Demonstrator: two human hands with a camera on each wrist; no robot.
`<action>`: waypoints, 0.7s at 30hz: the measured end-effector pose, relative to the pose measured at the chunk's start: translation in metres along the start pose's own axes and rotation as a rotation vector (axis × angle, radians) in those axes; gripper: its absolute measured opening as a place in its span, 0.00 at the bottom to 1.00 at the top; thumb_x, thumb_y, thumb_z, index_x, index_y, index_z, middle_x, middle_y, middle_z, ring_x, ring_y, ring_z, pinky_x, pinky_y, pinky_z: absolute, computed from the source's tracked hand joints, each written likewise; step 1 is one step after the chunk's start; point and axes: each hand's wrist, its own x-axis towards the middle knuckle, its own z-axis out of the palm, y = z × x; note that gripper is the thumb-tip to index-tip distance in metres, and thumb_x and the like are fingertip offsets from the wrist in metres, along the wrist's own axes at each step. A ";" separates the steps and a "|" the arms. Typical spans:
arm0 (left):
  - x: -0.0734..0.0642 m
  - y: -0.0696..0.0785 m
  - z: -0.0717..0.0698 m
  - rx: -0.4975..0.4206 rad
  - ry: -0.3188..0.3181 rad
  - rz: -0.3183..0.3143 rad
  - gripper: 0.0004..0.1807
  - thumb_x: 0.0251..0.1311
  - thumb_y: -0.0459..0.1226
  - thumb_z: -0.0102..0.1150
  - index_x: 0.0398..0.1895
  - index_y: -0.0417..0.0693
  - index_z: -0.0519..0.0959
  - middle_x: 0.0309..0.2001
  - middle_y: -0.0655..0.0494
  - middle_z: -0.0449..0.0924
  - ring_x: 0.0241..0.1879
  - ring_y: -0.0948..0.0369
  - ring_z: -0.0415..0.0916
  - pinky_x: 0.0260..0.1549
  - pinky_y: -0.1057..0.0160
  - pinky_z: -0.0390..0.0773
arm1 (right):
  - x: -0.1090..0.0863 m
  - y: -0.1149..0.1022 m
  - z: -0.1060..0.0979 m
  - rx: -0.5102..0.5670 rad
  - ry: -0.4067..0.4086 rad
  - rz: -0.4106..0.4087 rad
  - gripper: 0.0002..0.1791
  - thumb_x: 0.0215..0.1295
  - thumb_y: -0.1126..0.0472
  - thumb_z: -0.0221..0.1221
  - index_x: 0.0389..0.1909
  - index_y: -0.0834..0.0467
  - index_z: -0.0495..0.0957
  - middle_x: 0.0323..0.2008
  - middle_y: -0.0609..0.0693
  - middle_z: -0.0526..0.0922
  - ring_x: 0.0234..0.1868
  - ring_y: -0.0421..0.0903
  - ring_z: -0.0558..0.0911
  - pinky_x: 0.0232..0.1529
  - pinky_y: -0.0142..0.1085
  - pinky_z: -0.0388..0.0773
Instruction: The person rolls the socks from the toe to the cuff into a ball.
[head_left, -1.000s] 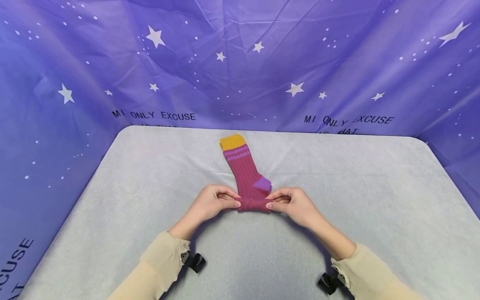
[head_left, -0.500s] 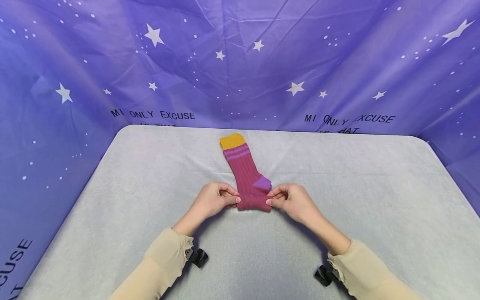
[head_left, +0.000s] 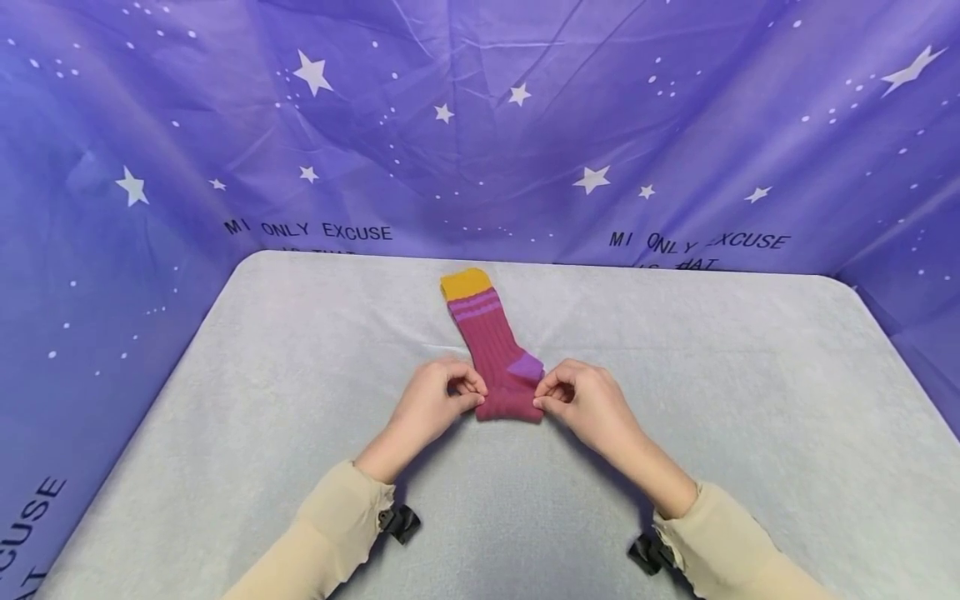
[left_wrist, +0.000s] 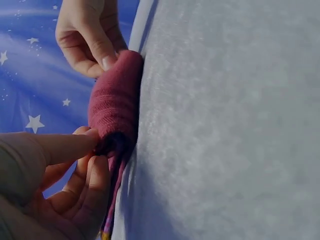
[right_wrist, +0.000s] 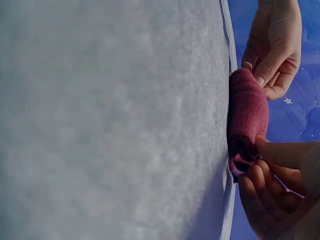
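Note:
A maroon ribbed sock (head_left: 487, 337) with a yellow cuff, two lilac stripes and a purple heel lies on the table, its cuff pointing away from me. Its near end, the toe part, is rolled into a thick tube (left_wrist: 116, 100). The thumb and fingers of my left hand (head_left: 431, 398) pinch the left end of this roll. At the right end, just below the heel, my right hand (head_left: 596, 407) pinches it the same way. In the right wrist view the spiralled layers of the roll (right_wrist: 248, 112) show beside the right fingertips.
Grey cloth covers the table (head_left: 495, 508), which has rounded far corners. Behind and at both sides hangs a purple curtain (head_left: 480, 142) with white stars and black lettering. Black wrist cameras (head_left: 401, 523) sit at the beige sleeves (head_left: 330, 521).
The left hand has moved slightly right and inward over the roll's end. The roll has turned a little farther up the sock, while the cuff has stayed in place.

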 end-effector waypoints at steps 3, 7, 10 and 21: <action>-0.003 -0.002 0.000 -0.002 0.002 -0.013 0.06 0.51 0.32 0.73 0.27 0.52 0.86 0.29 0.60 0.86 0.28 0.69 0.80 0.33 0.72 0.78 | -0.002 0.002 0.000 -0.016 0.015 -0.057 0.06 0.51 0.67 0.73 0.26 0.53 0.87 0.27 0.43 0.85 0.27 0.34 0.80 0.32 0.29 0.80; -0.007 -0.005 -0.001 -0.024 -0.014 -0.009 0.05 0.52 0.34 0.73 0.32 0.52 0.88 0.31 0.59 0.89 0.30 0.67 0.85 0.37 0.69 0.81 | -0.004 0.006 -0.002 -0.014 0.005 -0.106 0.07 0.51 0.68 0.73 0.30 0.54 0.89 0.31 0.45 0.88 0.33 0.40 0.85 0.37 0.33 0.82; -0.009 -0.008 -0.001 -0.064 -0.035 -0.004 0.08 0.52 0.34 0.73 0.37 0.50 0.88 0.34 0.56 0.90 0.33 0.64 0.87 0.40 0.67 0.83 | -0.005 0.010 -0.002 0.020 -0.030 -0.109 0.10 0.50 0.67 0.74 0.35 0.56 0.89 0.35 0.47 0.89 0.39 0.45 0.87 0.43 0.36 0.84; -0.007 -0.017 0.001 -0.332 -0.112 -0.117 0.14 0.51 0.30 0.72 0.43 0.40 0.86 0.41 0.45 0.89 0.42 0.54 0.88 0.39 0.70 0.84 | -0.006 0.012 0.003 0.272 -0.135 -0.001 0.18 0.49 0.72 0.73 0.44 0.66 0.84 0.45 0.60 0.86 0.44 0.52 0.87 0.47 0.33 0.85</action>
